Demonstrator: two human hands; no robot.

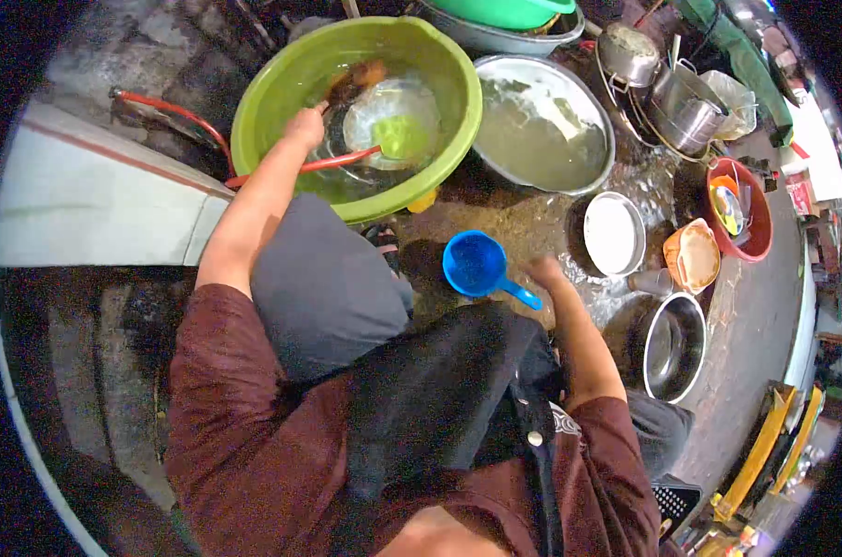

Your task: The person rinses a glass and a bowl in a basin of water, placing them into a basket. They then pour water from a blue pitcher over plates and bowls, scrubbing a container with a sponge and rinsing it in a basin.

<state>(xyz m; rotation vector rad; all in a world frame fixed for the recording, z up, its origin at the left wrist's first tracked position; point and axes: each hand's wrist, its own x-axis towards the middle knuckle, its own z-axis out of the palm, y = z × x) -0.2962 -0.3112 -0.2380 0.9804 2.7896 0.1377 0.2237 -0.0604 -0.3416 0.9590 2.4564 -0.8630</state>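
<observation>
My left hand (304,128) reaches over the big green basin (246,139), its fingers closed round the end of a dark brown, stick-like handle (325,105). What the handle belongs to is blurred; a brownish shape (356,82) lies beyond it in the basin. Beside that, a round pale thing (363,121) shows in the water. A red hose (332,162) crosses the rim under my left forearm. On the right, my right hand (545,271) is curled and low over the floor, its fingertips hidden. It is near the handle of a blue dipper (476,263) but apart from it.
A metal basin of cloudy water (541,139) stands right of the green one. Further right are a white round pan (614,234), an orange container (695,258), a red tub (760,218), a steel bowl (676,348) and metal pots (630,56). A pale block (105,195) stands left.
</observation>
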